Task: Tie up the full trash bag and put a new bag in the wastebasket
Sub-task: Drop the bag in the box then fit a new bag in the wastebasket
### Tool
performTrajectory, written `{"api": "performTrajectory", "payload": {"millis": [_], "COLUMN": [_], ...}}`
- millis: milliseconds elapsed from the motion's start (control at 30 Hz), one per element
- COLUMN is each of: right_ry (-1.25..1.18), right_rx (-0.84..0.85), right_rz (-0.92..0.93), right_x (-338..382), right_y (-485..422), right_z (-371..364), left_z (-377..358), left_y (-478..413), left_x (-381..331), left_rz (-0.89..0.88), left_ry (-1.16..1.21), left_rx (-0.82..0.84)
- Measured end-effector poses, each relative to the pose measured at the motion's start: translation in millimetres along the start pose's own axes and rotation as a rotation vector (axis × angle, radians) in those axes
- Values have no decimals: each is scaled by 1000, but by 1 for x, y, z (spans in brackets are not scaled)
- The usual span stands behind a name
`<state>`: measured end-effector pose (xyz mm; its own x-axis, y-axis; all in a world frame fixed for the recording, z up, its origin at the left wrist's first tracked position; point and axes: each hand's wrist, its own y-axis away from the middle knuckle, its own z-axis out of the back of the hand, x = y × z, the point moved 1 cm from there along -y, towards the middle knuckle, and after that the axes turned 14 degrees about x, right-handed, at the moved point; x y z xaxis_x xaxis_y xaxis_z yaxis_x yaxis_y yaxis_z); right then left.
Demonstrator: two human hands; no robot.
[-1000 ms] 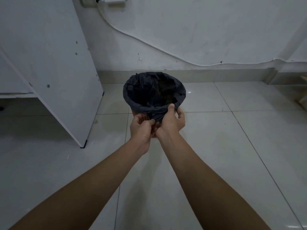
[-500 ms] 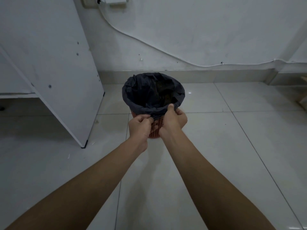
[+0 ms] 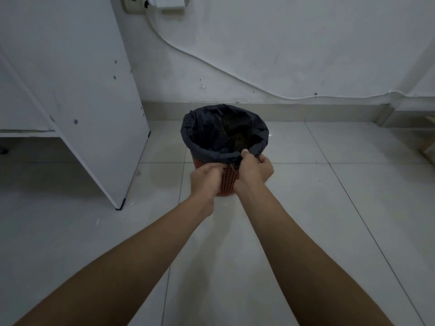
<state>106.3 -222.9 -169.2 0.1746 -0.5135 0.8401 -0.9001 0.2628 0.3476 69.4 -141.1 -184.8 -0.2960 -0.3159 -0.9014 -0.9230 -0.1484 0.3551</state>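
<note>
The red mesh wastebasket [image 3: 227,182] stands on the tiled floor [image 3: 306,208] near the wall, just right of a white cabinet panel [image 3: 94,90]. The full black trash bag [image 3: 207,137] sits inside it, mouth open, with its hem folded down over the rim all the way round and dark rubbish showing within.

Both hands work at the near edge. The right hand [image 3: 255,169] grips the folded hem, thumb on top of the rim and fingers [image 3: 266,161] curled under the plastic outside. The left hand [image 3: 204,178] is clenched just beside it against the basket wall and seems to pinch the hem's lower edge, though its fingertips are hidden.

The step in hand looks like freeing the bag from the rim, the very start of the task: nothing is tied and no new bag is in sight. Next, the hem likely needs peeling up and off around the whole rim, then gathering toward the middle so there is enough slack for a knot. Thin plastic snagged on the mesh could tear, so a gentle upward pull seems wise
</note>
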Motion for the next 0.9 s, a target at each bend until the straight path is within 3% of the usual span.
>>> {"api": "performTrajectory", "payload": {"millis": [67,133,300,900], "right_ry": [-26,-30,-3,-2], "right_rx": [21,30,15,-46], "right_rz": [-11,-14,5,23], "right_x": [5,9,17,32], "right_y": [-3,-6,-12,-32], "right_z": [6,12,18,23], "left_z": [16,33,43,43], "left_y": [-10,-23,-49,-75], "left_x": [-7,-21,-44,-48], "left_rz": [39,32,26,-32], "left_ry": [141,202,143,341], "left_rx": [-148,-190,-97,-98]}}
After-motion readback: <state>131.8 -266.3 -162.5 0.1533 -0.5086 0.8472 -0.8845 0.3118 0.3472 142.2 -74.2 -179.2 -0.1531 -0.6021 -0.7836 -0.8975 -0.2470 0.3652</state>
